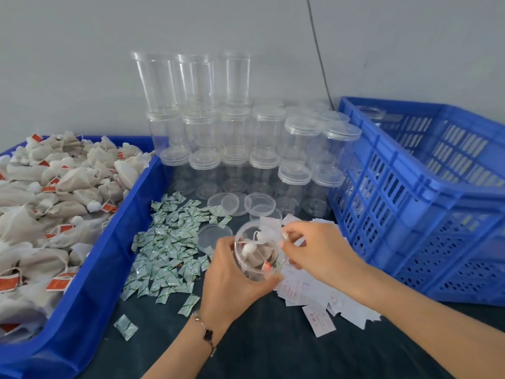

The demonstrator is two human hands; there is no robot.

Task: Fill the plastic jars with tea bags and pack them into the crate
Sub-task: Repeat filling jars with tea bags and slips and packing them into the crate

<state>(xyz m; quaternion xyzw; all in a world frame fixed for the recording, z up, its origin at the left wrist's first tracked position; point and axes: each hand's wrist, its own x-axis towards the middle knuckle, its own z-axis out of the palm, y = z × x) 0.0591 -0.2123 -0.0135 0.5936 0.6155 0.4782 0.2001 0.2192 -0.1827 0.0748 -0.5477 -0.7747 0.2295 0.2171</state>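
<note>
My left hand (pixel 232 277) grips a clear plastic jar (pixel 258 253), tilted with its mouth toward me, with tea bags inside. My right hand (pixel 317 250) is at the jar's mouth and pinches a white tea bag (pixel 269 231) at the rim. A blue tray (pixel 90 269) on the left is heaped with beige tea bags (pixel 49 203) bearing red tags. A blue slotted crate (pixel 426 203) stands on the right, with one clear jar (pixel 370 113) visible inside at the back.
Stacked empty lidded jars (pixel 235 138) stand against the wall. Loose clear lids (pixel 226 203) lie before them. Several small green-white sachets (pixel 166 247) spread left of my hands; white paper slips (pixel 314 296) lie under and right of them. A black cable (pixel 318 50) runs down the wall.
</note>
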